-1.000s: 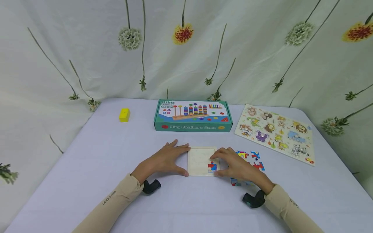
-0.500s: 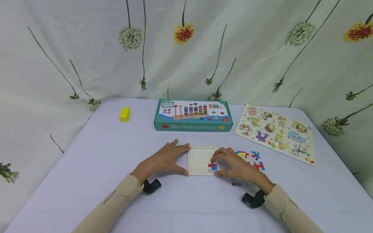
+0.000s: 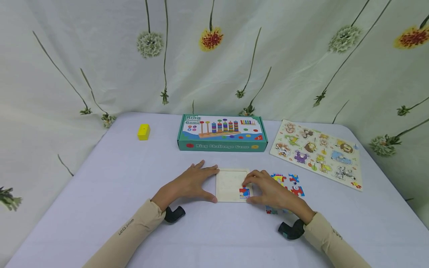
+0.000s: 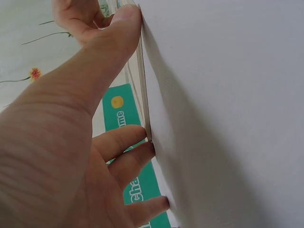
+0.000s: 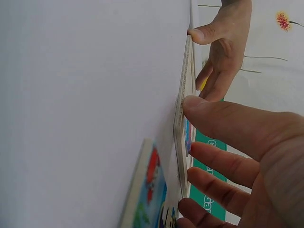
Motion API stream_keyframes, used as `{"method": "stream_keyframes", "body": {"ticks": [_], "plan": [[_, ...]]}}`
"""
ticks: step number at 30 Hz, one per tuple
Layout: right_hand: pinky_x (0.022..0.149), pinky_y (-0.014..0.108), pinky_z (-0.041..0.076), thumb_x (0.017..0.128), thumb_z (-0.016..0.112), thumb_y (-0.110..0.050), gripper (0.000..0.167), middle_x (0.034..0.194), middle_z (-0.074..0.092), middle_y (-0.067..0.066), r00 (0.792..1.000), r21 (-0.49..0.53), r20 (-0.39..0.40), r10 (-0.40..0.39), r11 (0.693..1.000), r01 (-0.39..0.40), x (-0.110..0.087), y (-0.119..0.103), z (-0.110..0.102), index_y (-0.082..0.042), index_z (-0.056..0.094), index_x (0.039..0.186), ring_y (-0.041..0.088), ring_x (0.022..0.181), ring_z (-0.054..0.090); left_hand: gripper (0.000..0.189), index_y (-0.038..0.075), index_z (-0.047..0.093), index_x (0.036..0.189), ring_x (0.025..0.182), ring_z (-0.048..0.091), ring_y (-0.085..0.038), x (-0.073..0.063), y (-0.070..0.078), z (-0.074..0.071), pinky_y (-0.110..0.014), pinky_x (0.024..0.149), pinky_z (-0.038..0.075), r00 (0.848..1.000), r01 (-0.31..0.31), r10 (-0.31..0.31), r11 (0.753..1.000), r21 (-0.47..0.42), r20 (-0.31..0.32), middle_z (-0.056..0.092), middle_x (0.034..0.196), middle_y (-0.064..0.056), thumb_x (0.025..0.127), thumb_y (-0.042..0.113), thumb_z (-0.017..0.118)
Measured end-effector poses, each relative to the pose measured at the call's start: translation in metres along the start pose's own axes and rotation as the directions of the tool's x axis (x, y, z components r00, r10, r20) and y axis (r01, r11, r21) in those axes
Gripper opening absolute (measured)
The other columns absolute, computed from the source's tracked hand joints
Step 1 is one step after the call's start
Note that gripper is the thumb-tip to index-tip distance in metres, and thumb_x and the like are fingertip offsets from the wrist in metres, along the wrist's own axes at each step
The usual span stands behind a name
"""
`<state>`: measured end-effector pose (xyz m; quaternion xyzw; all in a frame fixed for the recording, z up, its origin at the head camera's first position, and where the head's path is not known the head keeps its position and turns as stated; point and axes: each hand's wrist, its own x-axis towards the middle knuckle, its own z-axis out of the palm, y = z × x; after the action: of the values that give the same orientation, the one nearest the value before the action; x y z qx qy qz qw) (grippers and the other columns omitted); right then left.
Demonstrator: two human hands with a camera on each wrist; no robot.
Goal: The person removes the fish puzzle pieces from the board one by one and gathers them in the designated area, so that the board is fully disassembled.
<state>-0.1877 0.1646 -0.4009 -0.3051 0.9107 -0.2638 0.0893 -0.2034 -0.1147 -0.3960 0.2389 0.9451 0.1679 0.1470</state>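
A pale square puzzle tray (image 3: 229,186) lies flat in front of the person, with one red and blue jigsaw piece (image 3: 244,192) in its near right corner. My left hand (image 3: 191,182) spreads along the tray's left side, thumb at the near corner and fingertips at the far one. My right hand (image 3: 271,190) reaches over the right rim. Its index finger is bent against the piece's far side, and the thumb (image 5: 199,107) lies at the tray's near edge, so the two curl about the piece. The right palm is hidden in the head view.
More jigsaw pieces (image 3: 296,190) lie right of the tray, partly behind the right hand. A green ring game box (image 3: 222,134) stands beyond it. An animal puzzle board (image 3: 318,152) is at the far right, a yellow block (image 3: 143,132) far left.
The right index finger has shifted slightly toward the person, onto the piece's far end. The left hand and the tray have stayed in place.
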Motion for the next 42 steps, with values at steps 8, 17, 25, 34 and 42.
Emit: {"method": "stream_keyframes", "body": {"ticks": [8, 17, 25, 34, 42], "plan": [[0.093, 0.042, 0.046, 0.079, 0.079, -0.022, 0.035, 0.122, 0.055, -0.002, 1.000, 0.002, -0.007, 0.014, 1.000, -0.014, 0.0001, -0.0017, -0.0007, -0.020, 0.065, 0.111, 0.020, 0.114, 0.043, 0.097, 0.021, 0.040, 0.147, 0.147, 0.010, -0.032, 0.0004, -0.0007, 0.0005, -0.053, 0.118, 0.009, 1.000, -0.006, 0.006, 1.000, 0.000, 0.000, 0.031, 0.155, 0.006, 0.067, 0.059, 0.079], [0.093, 0.042, 0.046, 0.080, 0.078, -0.021, 0.035, 0.115, 0.056, -0.004, 1.000, 0.016, -0.016, 0.013, 1.000, -0.013, -0.0009, -0.0048, -0.0024, -0.019, 0.059, 0.110, 0.019, 0.109, 0.045, 0.096, 0.021, 0.041, 0.147, 0.147, 0.010, -0.032, 0.0008, 0.0001, -0.0006, -0.053, 0.118, 0.008, 1.000, -0.001, 0.001, 1.000, -0.005, 0.001, 0.032, 0.155, 0.006, 0.067, 0.057, 0.080], [0.087, 0.035, 0.046, 0.082, 0.076, -0.019, 0.031, 0.102, 0.055, -0.009, 1.000, 0.033, -0.015, 0.007, 0.999, -0.007, -0.0001, -0.0051, -0.0033, -0.019, 0.058, 0.107, 0.014, 0.100, 0.047, 0.096, 0.022, 0.040, 0.147, 0.147, 0.009, -0.032, 0.0010, 0.0000, -0.0003, -0.053, 0.118, 0.008, 1.000, 0.003, -0.003, 1.000, -0.012, 0.002, 0.032, 0.155, 0.006, 0.067, 0.058, 0.079], [0.070, 0.024, 0.048, 0.085, 0.073, -0.015, 0.032, 0.086, 0.057, -0.009, 0.999, 0.132, 0.028, -0.042, 0.991, 0.038, 0.0002, -0.0030, -0.0027, -0.020, 0.052, 0.110, 0.011, 0.081, 0.053, 0.096, 0.021, 0.040, 0.147, 0.147, 0.010, -0.033, 0.0013, -0.0005, -0.0001, -0.054, 0.117, 0.009, 1.000, -0.003, 0.003, 1.000, -0.010, -0.001, 0.032, 0.155, 0.005, 0.067, 0.058, 0.079], [0.067, 0.023, 0.049, 0.085, 0.072, -0.013, 0.036, 0.085, 0.058, -0.007, 0.996, 0.158, 0.046, -0.072, 0.985, 0.064, 0.0003, -0.0022, -0.0016, -0.019, 0.052, 0.114, 0.009, 0.075, 0.054, 0.096, 0.019, 0.041, 0.147, 0.147, 0.010, -0.034, 0.0020, -0.0006, -0.0002, -0.055, 0.117, 0.010, 1.000, -0.009, 0.009, 1.000, -0.009, -0.003, 0.033, 0.154, 0.004, 0.067, 0.058, 0.079]]}}
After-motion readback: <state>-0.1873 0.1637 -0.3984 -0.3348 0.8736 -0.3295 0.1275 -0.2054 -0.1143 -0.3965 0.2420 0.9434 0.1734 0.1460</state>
